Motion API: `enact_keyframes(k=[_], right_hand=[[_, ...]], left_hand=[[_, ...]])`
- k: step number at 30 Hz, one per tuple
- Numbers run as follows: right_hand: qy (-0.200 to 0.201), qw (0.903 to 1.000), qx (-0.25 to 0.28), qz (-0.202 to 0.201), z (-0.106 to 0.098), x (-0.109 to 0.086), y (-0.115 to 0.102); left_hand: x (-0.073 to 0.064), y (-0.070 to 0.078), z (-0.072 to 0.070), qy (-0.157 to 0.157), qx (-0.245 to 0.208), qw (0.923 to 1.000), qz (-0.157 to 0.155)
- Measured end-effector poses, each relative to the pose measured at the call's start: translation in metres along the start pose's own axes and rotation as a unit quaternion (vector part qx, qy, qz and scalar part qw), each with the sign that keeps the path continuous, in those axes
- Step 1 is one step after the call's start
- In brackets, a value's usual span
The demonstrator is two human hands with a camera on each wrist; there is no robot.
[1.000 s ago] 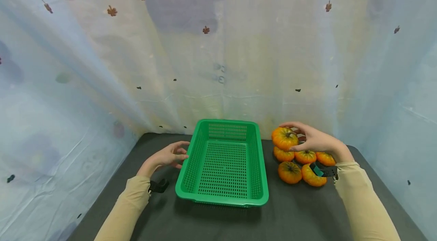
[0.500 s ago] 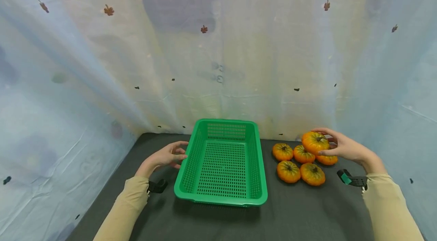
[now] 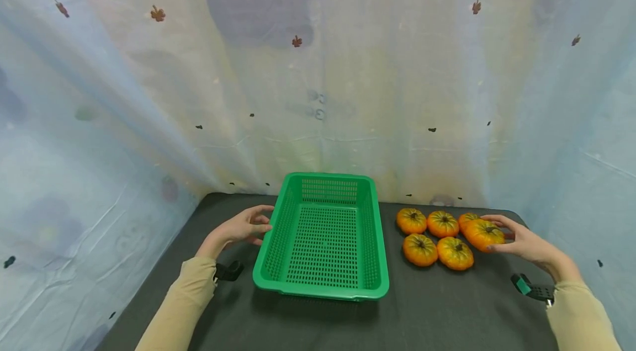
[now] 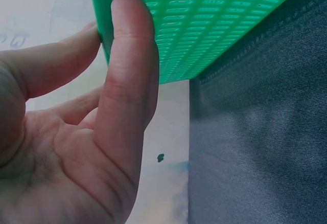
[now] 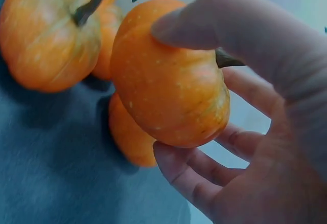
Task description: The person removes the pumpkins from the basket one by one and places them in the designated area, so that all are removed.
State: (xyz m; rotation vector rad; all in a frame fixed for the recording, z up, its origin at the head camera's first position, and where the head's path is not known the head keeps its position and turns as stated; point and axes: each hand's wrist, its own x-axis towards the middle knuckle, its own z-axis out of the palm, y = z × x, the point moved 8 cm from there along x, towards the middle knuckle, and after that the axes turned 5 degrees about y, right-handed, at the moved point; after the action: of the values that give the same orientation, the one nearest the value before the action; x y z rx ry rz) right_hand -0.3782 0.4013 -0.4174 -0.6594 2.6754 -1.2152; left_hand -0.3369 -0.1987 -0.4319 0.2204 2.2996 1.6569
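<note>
In the head view my right hand (image 3: 526,242) holds a small orange pumpkin (image 3: 483,235) by its sides. The right wrist view shows this pumpkin (image 5: 168,81) between thumb and fingers, its dark stem towards the palm, with another pumpkin (image 5: 130,134) partly hidden behind it. My left hand (image 3: 243,228) is at the left side of a green plastic basket (image 3: 261,271). Up close, thumb and fingers (image 4: 125,75) lie on either side of the basket's rim (image 4: 103,17), pinching it. No pumpkin is inside the basket.
Several small pumpkins (image 3: 455,254) sit in two rows on the dark tabletop (image 3: 437,312), right of the basket. A pale patterned sheet (image 3: 348,91) hangs behind the table and along both sides.
My right hand has carried the pumpkin rightwards over the others, then lowered it at the right end of the group. The left hand stays at the basket.
</note>
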Motion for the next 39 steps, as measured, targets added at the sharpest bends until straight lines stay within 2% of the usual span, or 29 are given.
enact_keyframes(k=[14, 21, 28, 39], right_hand=[[-0.014, 0.9992, 0.011, 0.037, 0.013, -0.02, 0.038], [-0.006, 0.9996, 0.002, 0.029, 0.017, -0.023, 0.045], [0.009, 0.9989, -0.005, 0.046, 0.022, -0.019, 0.053], [0.018, 0.9981, 0.003, 0.06, 0.025, -0.02, 0.048]], left_hand=[[0.0, 0.001, 0.002, -0.004, -0.003, 1.0, 0.004], [0.0, 0.001, 0.002, -0.002, -0.002, 1.0, 0.002], [-0.001, 0.001, 0.001, -0.001, 0.001, 1.0, 0.001], [-0.003, -0.002, -0.001, 0.009, 0.01, 0.9999, 0.005]])
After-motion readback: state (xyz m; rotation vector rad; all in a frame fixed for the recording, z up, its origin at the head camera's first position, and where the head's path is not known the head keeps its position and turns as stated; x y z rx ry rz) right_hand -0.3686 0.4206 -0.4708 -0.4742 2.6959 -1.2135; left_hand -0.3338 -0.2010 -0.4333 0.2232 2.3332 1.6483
